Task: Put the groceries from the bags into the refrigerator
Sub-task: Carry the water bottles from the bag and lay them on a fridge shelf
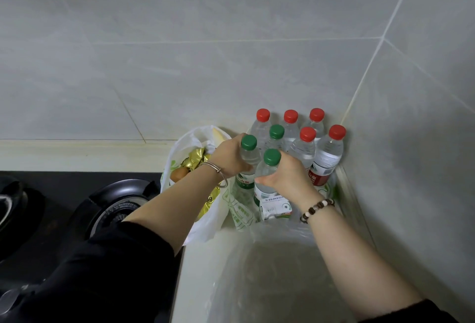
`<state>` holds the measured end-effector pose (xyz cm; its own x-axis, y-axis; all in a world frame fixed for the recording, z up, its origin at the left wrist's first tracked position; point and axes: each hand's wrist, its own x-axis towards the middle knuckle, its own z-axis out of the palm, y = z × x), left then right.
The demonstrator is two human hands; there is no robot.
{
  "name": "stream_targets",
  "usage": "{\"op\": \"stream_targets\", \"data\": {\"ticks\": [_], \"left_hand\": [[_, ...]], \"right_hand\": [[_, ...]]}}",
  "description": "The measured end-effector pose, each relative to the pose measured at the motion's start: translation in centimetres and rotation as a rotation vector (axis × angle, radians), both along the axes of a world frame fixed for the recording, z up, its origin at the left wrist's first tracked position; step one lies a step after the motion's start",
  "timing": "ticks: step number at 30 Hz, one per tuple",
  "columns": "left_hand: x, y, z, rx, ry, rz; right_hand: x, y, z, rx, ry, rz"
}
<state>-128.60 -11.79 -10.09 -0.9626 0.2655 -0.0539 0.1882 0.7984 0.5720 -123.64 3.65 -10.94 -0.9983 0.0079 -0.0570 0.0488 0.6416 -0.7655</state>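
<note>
I've got two green-capped water bottles, one in each hand. My left hand [228, 158] is wrapped round the neck of the left green-capped bottle [247, 154]. My right hand [288, 173] grips the near green-capped bottle [267, 168] just below its cap. Both bottles stand upright in the far right corner of the table [200, 284], against the tiled wall.

A third green-capped bottle [276, 131] sits just behind them. Five red-capped bottles [307, 134] are packed round it on the far and right sides, all touching or nearly so. A small carton [276, 205] lies at the near foot of the cluster, with clear plastic [270, 258] spread in front.

To the left, the white bag [205, 220] sags open, with a gold packet [195, 162] and something round and brown [179, 174] inside. Further left is the stove burner [120, 202].

No refrigerator in view, so I can't show a single thing put away. By my reckoning this is early going: eight bottles, the carton and that whole bag are left to move, and these two are only just in my grip.
</note>
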Motion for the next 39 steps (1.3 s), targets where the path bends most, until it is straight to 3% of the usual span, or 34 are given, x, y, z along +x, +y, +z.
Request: {"op": "stream_targets", "data": {"ticks": [9,20,29,39], "left_hand": [[2.1,0.5,0.7,0.041,0.102,0.135],[8.7,-2.7,7.6,0.151,0.345,0.147],[21.0,-11.0,11.1,0.108,0.462,0.283],[41.7,-24.4,12.6,0.029,0.454,0.674]], "right_hand": [[1.2,0.0,1.2,0.004,-0.005,-0.026],[7.0,-1.8,8.3,0.043,0.233,0.027],[15.5,-9.2,13.0,0.039,0.316,0.184],[30.1,-24.0,14.3,-0.058,0.334,0.552]]}}
